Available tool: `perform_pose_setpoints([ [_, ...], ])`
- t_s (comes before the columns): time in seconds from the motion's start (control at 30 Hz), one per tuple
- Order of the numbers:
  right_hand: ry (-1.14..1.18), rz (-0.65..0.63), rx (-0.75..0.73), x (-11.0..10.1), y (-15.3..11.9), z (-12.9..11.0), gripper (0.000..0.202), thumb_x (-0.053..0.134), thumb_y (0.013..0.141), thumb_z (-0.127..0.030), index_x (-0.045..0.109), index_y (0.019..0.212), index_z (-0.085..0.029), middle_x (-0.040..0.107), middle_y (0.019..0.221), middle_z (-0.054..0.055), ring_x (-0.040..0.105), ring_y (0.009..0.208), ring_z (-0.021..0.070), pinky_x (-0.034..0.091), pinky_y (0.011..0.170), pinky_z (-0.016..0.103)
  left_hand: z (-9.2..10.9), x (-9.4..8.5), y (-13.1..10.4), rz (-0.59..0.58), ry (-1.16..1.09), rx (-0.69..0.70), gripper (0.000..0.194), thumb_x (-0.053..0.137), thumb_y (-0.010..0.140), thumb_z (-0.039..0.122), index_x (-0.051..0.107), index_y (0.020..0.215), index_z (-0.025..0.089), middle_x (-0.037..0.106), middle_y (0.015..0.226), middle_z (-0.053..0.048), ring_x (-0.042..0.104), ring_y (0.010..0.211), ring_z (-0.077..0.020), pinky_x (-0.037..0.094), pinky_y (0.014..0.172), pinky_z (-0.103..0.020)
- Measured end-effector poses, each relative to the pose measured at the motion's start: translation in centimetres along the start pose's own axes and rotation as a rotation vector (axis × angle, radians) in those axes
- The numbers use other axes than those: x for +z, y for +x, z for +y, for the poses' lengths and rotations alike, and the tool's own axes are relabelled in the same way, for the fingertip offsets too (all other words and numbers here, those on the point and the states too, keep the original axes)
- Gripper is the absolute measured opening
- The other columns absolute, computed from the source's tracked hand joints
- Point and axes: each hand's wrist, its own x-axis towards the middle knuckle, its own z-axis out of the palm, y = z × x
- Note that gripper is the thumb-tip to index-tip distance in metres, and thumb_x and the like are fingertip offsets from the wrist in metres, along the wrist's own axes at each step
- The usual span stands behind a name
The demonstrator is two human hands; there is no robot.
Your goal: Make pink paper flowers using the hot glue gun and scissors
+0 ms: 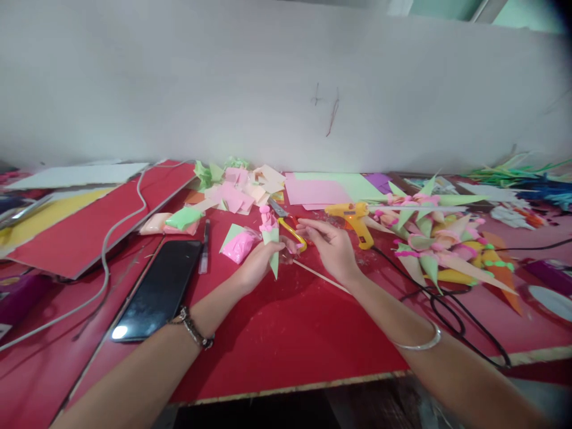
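A person's left hand point(259, 265) holds a slim pale-green paper cone topped with bright pink, clay-like shapes point(270, 236) above a glossy red surface point(290, 348), its grip pinching the cone between thumb and fingers, the pointed end down. The right hand point(333, 247), a silver bangle point(424, 342) on its forearm, is raised just beside it, fingers bent; whether that grip pinches anything small cannot be told. A thin, pale, straight stick point(322, 276) lies below the right hand, while a metal-bladed tool with yellow and red handles point(286, 226) sits behind the two hands. Near the left hand rests a clear plastic bag of bright pink material point(239, 246), with a black smartphone point(158, 289) farther left. A yellow glue gun with a black cord point(356, 221) lies beyond the right hand, near a heap of pastel paper flowers point(429, 232). Loose pink, cream and green paper pieces point(236, 193) lie toward the pale wall point(214, 89).
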Motion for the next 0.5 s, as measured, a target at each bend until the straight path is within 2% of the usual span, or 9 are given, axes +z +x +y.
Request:
perform_pose_setpoints([
  [0.17,-0.043,0.012,0.006,0.1,-0.1,-0.3,0.017,0.053,0.075,-0.028,0.063,0.083,-0.017,0.063,0.068,0.001,0.060,0.059,0.0119,0.050,0.059,0.027,-0.3,-0.1,0.0,-0.055,0.062,-0.001,0.022,0.041,0.072,0.026,0.058,0.073,0.013,0.059,0.076,-0.005,0.052,0.072,-0.0147,0.038,0.070,-0.027],
  [0.27,-0.131,0.035,-0.059,0.2,-0.2,-0.4,0.013,0.057,0.072,-0.026,0.065,0.079,-0.018,0.065,0.079,0.003,0.061,0.072,0.0141,0.050,0.066,0.028,-0.6,-0.1,-0.1,-0.097,0.105,-0.008,0.024,0.041,0.074,0.028,0.060,0.076,0.013,0.059,0.078,-0.005,0.051,0.069,-0.0136,0.038,0.069,-0.026],
  [0.37,-0.083,0.023,-0.052,0.3,-0.3,-0.5,0.018,0.055,0.074,-0.026,0.064,0.089,-0.020,0.065,0.092,0.005,0.061,0.081,0.0154,0.050,0.072,0.029,-1.0,-0.2,-0.1,-0.135,0.132,-0.019,0.026,0.041,0.074,0.030,0.061,0.077,0.013,0.060,0.080,-0.006,0.050,0.067,-0.0128,0.039,0.068,-0.026],
  [0.5,-0.023,0.017,0.004,0.5,-0.5,-0.9,0.016,0.055,0.074,-0.027,0.063,0.086,-0.020,0.067,0.077,0.003,0.063,0.071,0.0153,0.051,0.066,0.030,-1.3,-0.3,-0.1,-0.173,0.136,-0.046,0.030,0.039,0.076,0.032,0.062,0.079,0.013,0.060,0.085,-0.007,0.051,0.065,-0.0124,0.040,0.067,-0.025],
])
